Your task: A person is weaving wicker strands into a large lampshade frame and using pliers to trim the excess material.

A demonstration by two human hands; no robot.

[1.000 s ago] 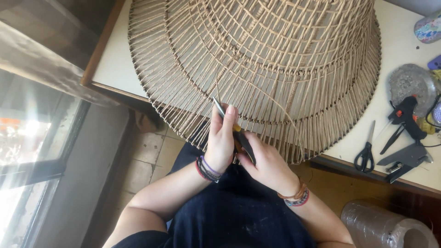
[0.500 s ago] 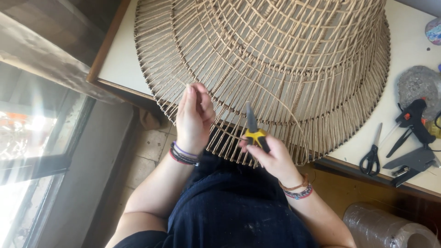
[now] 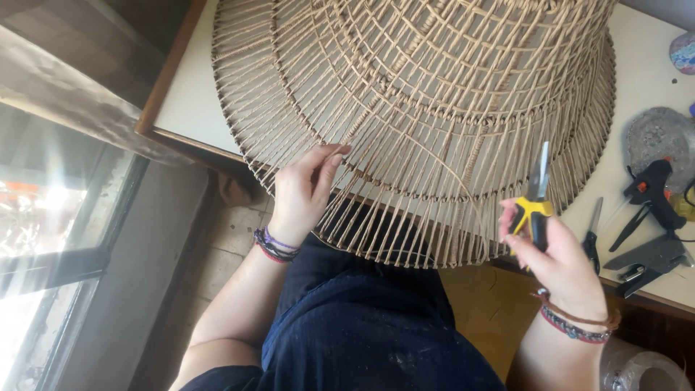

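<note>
Head view: one left hand (image 3: 302, 190) fingers one wicker shade (image 3: 434, 108); right hand (image 3: 557, 253) grips one pliers (image 3: 536, 199).

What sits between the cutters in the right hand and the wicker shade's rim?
Nothing visible. The right hand holds the yellow-handled cutters upright just off the wicker shade, with only open air between the blades and the loose spoke ends at the rim. The left hand touches the rim further left, clear of that gap.
</note>
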